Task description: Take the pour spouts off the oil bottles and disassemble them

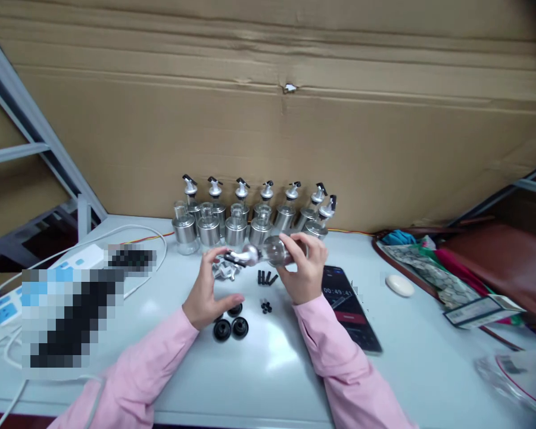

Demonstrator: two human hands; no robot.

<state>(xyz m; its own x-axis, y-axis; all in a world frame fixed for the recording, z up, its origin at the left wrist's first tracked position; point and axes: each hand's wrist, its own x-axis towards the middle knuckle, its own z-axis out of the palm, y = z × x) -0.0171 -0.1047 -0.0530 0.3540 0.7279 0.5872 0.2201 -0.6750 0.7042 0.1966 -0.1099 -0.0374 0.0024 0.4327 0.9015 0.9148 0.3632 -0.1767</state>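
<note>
**Q:** Head view: what is being held, and where?

**A:** A small bottle [272, 250] is held on its side just above the middle of a white desk [268, 369]. It has a clear glass body, a shiny metal collar and a curved metal pour spout with a black tip. The spout points to 9 o'clock and the glass base to 3 o'clock.

**Q:** How are the hands placed?

**A:** The right hand [306, 271] is wrapped firmly round the glass body, fingers over the top. The left hand [208, 289] is loosely spread, with its fingers curved by the spout's tip and its thumb well apart below them. I cannot tell whether the fingertips touch the tip. Both arms wear pink sleeves [339, 363].

**Q:** What lies around the bottle?

**A:** At 12 o'clock from it, a row of matching bottles [250, 217] stands upright against a cardboard wall [268, 119]. The back ones have spouts and the front ones have open necks. Directly beneath it lie a few small black pegs [267, 277]. At 8 o'clock, beside the left hand, is a little heap of loose metal spouts [226, 271]. At 7 o'clock sit round black caps [230, 326]. At 4 o'clock a phone [351, 307] lies flat with its screen lit. Farther out at 3 o'clock is a white oval thing [399, 285].
</note>
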